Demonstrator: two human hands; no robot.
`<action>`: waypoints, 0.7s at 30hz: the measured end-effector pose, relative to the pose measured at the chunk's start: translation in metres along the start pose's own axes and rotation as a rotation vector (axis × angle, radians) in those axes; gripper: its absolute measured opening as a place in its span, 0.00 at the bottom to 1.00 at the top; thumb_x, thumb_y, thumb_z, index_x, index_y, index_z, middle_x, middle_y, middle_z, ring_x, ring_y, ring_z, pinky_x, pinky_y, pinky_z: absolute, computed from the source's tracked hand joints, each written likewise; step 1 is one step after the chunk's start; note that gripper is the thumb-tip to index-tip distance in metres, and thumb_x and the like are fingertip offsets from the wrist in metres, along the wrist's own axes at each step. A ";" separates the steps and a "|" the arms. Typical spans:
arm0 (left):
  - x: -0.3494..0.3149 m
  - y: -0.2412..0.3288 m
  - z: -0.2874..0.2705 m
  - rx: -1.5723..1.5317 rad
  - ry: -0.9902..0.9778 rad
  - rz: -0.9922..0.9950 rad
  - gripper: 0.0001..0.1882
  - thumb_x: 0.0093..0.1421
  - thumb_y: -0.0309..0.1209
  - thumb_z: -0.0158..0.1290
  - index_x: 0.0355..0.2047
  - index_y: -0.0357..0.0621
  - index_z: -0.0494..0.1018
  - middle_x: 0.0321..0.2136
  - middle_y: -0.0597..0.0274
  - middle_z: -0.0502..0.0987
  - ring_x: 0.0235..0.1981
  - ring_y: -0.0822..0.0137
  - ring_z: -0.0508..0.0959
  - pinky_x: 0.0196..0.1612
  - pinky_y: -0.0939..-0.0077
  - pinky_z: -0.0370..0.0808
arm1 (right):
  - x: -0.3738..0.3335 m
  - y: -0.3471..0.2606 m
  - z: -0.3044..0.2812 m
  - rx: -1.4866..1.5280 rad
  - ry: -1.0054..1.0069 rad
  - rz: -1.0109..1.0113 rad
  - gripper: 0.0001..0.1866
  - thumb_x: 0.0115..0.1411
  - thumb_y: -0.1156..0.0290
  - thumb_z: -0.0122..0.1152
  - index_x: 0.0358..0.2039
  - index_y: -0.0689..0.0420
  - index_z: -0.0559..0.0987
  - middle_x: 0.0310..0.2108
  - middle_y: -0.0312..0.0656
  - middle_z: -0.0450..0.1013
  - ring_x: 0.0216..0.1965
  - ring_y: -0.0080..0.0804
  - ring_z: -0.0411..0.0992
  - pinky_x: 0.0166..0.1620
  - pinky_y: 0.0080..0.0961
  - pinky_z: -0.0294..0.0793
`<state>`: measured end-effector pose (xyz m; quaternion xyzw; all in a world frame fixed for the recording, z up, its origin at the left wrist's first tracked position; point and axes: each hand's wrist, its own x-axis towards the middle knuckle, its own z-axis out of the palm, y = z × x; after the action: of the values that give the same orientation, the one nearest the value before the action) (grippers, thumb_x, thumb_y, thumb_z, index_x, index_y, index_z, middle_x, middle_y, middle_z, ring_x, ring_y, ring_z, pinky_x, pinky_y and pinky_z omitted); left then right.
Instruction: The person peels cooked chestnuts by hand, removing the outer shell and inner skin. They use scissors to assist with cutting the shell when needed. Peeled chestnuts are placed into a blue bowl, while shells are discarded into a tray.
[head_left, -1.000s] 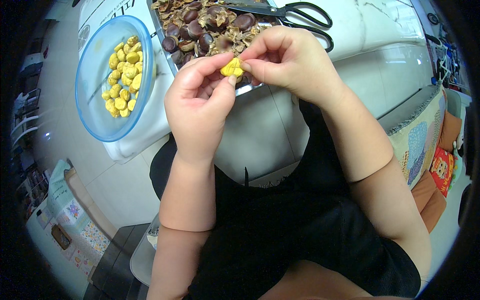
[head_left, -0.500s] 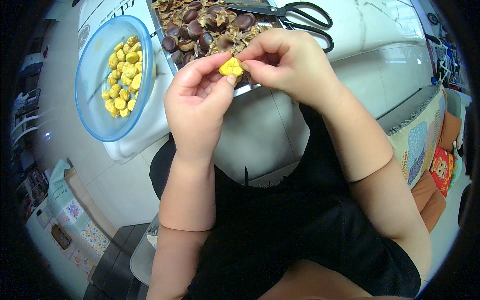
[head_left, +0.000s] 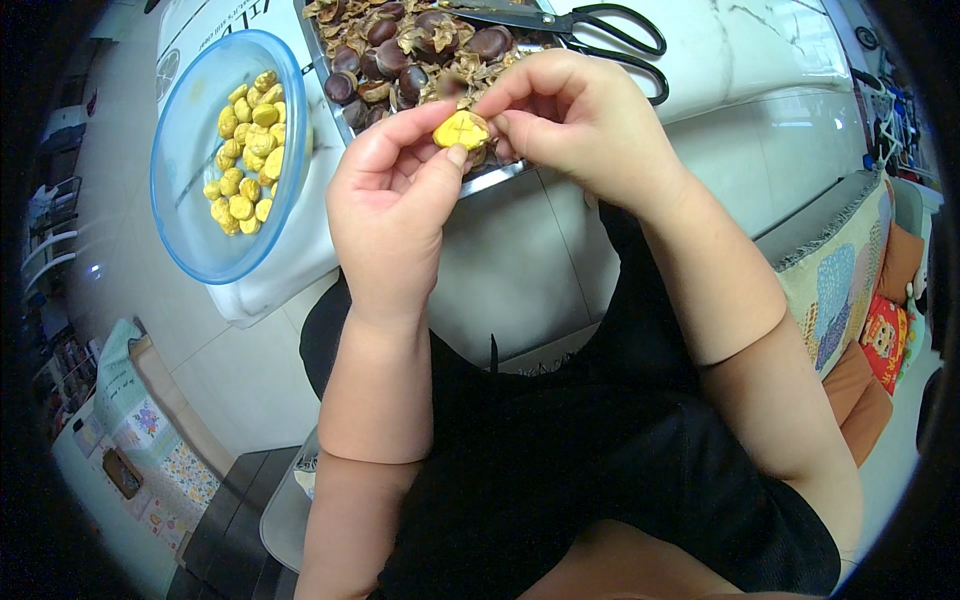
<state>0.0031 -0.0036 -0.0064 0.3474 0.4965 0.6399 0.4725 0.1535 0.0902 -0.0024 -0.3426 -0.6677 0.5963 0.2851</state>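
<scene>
Over a metal tray (head_left: 496, 178), left hand (head_left: 388, 195) pinches a yellow, cross-creased chestnut (head_left: 461, 130), grip of right hand (head_left: 592, 135) unclear.

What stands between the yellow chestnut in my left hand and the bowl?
Seen from above, the left hand's own fingers and the left edge of the metal tray lie between the yellow chestnut and the bowl. Nothing else visible blocks it, though the hand hides part.
</scene>
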 end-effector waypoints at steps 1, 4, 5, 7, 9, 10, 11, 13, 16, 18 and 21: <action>0.000 0.000 0.000 -0.008 0.001 0.002 0.16 0.56 0.19 0.54 0.46 0.32 0.73 0.38 0.56 0.78 0.36 0.71 0.78 0.42 0.79 0.75 | 0.000 0.000 0.000 0.014 -0.006 0.008 0.07 0.52 0.75 0.62 0.32 0.61 0.82 0.26 0.37 0.77 0.28 0.19 0.75 0.34 0.18 0.75; 0.000 0.001 0.001 -0.019 0.022 -0.007 0.15 0.56 0.14 0.52 0.45 0.29 0.72 0.36 0.60 0.76 0.36 0.76 0.76 0.41 0.84 0.73 | 0.000 -0.002 0.001 0.020 0.000 -0.001 0.06 0.52 0.75 0.63 0.32 0.61 0.82 0.26 0.37 0.77 0.28 0.20 0.75 0.33 0.18 0.75; 0.000 0.001 0.002 -0.018 0.025 -0.003 0.15 0.56 0.14 0.52 0.44 0.29 0.72 0.36 0.60 0.76 0.37 0.76 0.76 0.41 0.85 0.73 | -0.001 -0.002 0.001 0.016 0.007 -0.009 0.06 0.52 0.75 0.63 0.32 0.61 0.82 0.26 0.38 0.77 0.28 0.20 0.75 0.33 0.18 0.75; 0.000 0.001 0.004 -0.016 0.030 0.006 0.15 0.55 0.14 0.52 0.44 0.29 0.72 0.36 0.60 0.76 0.37 0.76 0.76 0.41 0.86 0.73 | -0.002 -0.003 0.002 -0.101 0.042 -0.065 0.06 0.52 0.74 0.63 0.31 0.61 0.82 0.25 0.40 0.77 0.27 0.23 0.75 0.33 0.20 0.75; -0.001 0.001 0.004 0.040 0.029 0.025 0.15 0.55 0.13 0.52 0.44 0.30 0.73 0.37 0.60 0.75 0.37 0.75 0.76 0.41 0.86 0.74 | -0.002 -0.005 0.002 -0.203 0.058 -0.120 0.06 0.52 0.73 0.64 0.30 0.61 0.82 0.24 0.41 0.77 0.26 0.25 0.76 0.32 0.21 0.76; -0.001 0.001 0.004 0.068 0.029 0.034 0.15 0.55 0.13 0.53 0.44 0.30 0.73 0.38 0.60 0.74 0.37 0.75 0.76 0.41 0.86 0.74 | -0.002 -0.008 0.002 -0.246 0.058 -0.147 0.06 0.51 0.72 0.64 0.29 0.61 0.82 0.24 0.42 0.77 0.26 0.27 0.76 0.32 0.22 0.76; -0.001 0.001 0.004 0.090 0.025 0.043 0.15 0.55 0.13 0.53 0.44 0.30 0.73 0.39 0.60 0.74 0.37 0.75 0.76 0.41 0.86 0.74 | -0.002 -0.010 0.001 -0.291 0.059 -0.174 0.06 0.51 0.72 0.64 0.29 0.61 0.82 0.23 0.43 0.77 0.25 0.29 0.76 0.32 0.23 0.76; -0.001 -0.001 0.004 0.134 0.018 0.063 0.14 0.54 0.13 0.53 0.43 0.30 0.73 0.40 0.60 0.72 0.37 0.74 0.76 0.41 0.85 0.75 | -0.003 -0.008 0.000 -0.356 0.050 -0.220 0.06 0.51 0.74 0.64 0.29 0.62 0.81 0.24 0.39 0.76 0.24 0.22 0.73 0.29 0.18 0.72; -0.002 0.000 0.004 0.162 0.006 0.075 0.14 0.54 0.13 0.53 0.43 0.30 0.73 0.41 0.60 0.71 0.37 0.74 0.76 0.41 0.85 0.75 | -0.003 -0.008 0.000 -0.403 0.050 -0.257 0.06 0.51 0.75 0.64 0.29 0.62 0.81 0.23 0.37 0.74 0.23 0.19 0.71 0.27 0.16 0.71; -0.002 -0.001 0.004 0.152 0.013 0.076 0.15 0.54 0.13 0.53 0.43 0.30 0.73 0.40 0.60 0.71 0.38 0.74 0.76 0.41 0.85 0.75 | -0.002 -0.008 0.001 -0.425 0.053 -0.274 0.05 0.51 0.75 0.63 0.29 0.62 0.81 0.23 0.37 0.74 0.23 0.19 0.71 0.27 0.16 0.71; -0.002 -0.001 0.003 0.137 0.019 0.082 0.15 0.53 0.13 0.53 0.42 0.30 0.74 0.40 0.60 0.72 0.38 0.74 0.76 0.41 0.86 0.75 | -0.002 -0.007 0.001 -0.377 0.054 -0.241 0.05 0.53 0.76 0.62 0.30 0.62 0.80 0.24 0.36 0.75 0.24 0.18 0.72 0.28 0.15 0.72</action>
<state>0.0070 -0.0046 -0.0065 0.3929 0.5288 0.6265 0.4165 0.1532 0.0875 0.0049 -0.3233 -0.7956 0.4131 0.3032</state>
